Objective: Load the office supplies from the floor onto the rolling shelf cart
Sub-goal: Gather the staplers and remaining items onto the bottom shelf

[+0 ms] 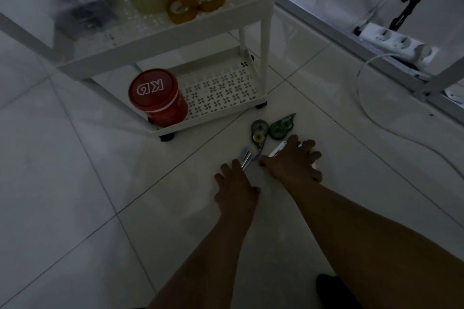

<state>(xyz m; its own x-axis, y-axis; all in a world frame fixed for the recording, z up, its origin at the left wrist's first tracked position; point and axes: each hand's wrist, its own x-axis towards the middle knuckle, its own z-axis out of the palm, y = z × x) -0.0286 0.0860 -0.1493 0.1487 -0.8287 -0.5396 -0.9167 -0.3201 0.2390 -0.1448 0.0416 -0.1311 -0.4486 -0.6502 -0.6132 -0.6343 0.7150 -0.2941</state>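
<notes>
Both hands reach down to small supplies on the white tiled floor, just in front of the white rolling cart point(221, 113). My left hand point(236, 188) rests over a few pens point(246, 158), fingers curled on them. My right hand point(293, 160) lies spread over a white pen point(277, 148) and other small items hidden under it. Two correction tape dispensers lie just beyond: a grey and yellow one point(258, 134) and a green one point(281, 126). The cart's bottom shelf holds a red round tin point(158, 98); the middle shelf holds brown tape rolls point(195, 0).
A white power strip point(399, 41) sits at the right beside a white metal frame point(426, 88), and a white cable point(371, 118) loops across the floor toward it. A dark shape point(326, 286) shows at the bottom edge. The scene is dim.
</notes>
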